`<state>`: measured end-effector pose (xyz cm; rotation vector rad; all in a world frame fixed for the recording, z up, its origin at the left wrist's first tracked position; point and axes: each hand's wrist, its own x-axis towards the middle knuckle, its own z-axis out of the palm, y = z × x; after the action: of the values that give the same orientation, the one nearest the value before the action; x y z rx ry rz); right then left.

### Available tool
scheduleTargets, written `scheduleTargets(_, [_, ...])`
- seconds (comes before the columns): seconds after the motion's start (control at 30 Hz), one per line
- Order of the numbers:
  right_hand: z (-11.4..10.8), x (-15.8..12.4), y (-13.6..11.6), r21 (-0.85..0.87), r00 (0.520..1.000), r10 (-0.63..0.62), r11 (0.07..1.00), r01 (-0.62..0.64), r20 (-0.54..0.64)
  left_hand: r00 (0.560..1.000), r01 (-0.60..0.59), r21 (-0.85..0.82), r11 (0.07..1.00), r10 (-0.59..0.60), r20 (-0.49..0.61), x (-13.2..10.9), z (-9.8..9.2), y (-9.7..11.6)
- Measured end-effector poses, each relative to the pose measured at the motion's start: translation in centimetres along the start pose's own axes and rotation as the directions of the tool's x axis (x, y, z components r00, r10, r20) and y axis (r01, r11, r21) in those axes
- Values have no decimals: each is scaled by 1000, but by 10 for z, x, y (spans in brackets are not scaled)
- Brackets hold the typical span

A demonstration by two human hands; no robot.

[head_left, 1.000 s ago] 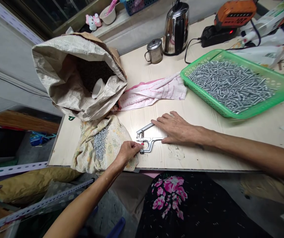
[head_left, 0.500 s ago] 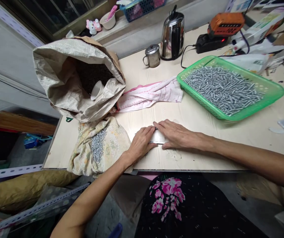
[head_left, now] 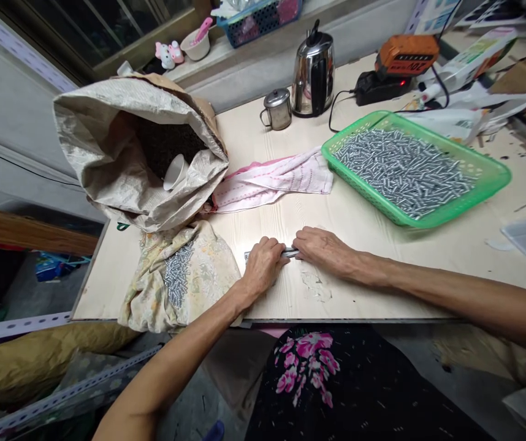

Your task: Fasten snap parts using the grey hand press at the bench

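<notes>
A metal hand press tool point(head_left: 289, 252) lies on the wooden table point(head_left: 373, 257) near its front edge, mostly covered by both hands. My left hand point(head_left: 262, 266) is curled over its left end, fingers closed around it. My right hand point(head_left: 322, 248) is closed over its right end, the handles hidden beneath. Only a short grey strip of the tool shows between the hands. To the left, a flowered cloth point(head_left: 198, 275) carries a pile of small silver metal pieces point(head_left: 175, 282).
A green basket point(head_left: 479, 190) full of silver metal pieces stands at the right. A large paper sack point(head_left: 106, 153) with a white cup sits at the left, a pink-white towel point(head_left: 272, 180) behind the hands. Kettle point(head_left: 313, 67), steel mug point(head_left: 276, 109) and orange charger point(head_left: 405, 55) stand at the back.
My left hand moved from pinching at the tool's jaw to lying over its left end, then curled shut. My right hand went from flat on the handles to closed over them.
</notes>
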<state>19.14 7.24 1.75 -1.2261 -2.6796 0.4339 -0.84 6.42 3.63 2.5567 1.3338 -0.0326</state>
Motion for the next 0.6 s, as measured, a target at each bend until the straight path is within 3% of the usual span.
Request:
scheduleTargets(0.1, [-8, 1, 13, 33, 998, -69, 997, 69, -9, 987, 32, -39, 999, -38, -156, -16, 12, 8])
scheduleTargets(0.17, [-12, 3, 25, 75, 996, -87, 993, 87, -4, 972, -20, -72, 997, 3, -234, -31, 25, 20])
scheduleTargets(0.27, [-14, 14, 44, 85, 998, -24, 996, 29, -54, 967, -130, -140, 982, 94, -238, -50, 43, 41])
scheduleTargets(0.33, [-16, 25, 48, 39, 995, 30, 999, -26, -94, 972, -137, -187, 973, 95, -217, -53, 49, 50])
scheduleTargets(0.4, [-20, 37, 39, -35, 990, 62, 997, -67, -126, 976, -126, -215, 969, 82, -203, -51, 50, 53])
scheduleTargets(0.47, [-23, 47, 16, -86, 992, 1, 996, -12, -129, 977, -128, -227, 966, 83, -198, -49, 46, 54])
scheduleTargets(0.53, [-20, 52, -16, -86, 979, -195, 978, 190, -58, 972, -152, -239, 959, 102, -212, -52, 42, 54])
scheduleTargets(0.6, [-9, 53, -45, -16, 909, -416, 909, 416, 22, 958, -214, -238, 947, 156, -241, -65, 39, 54])
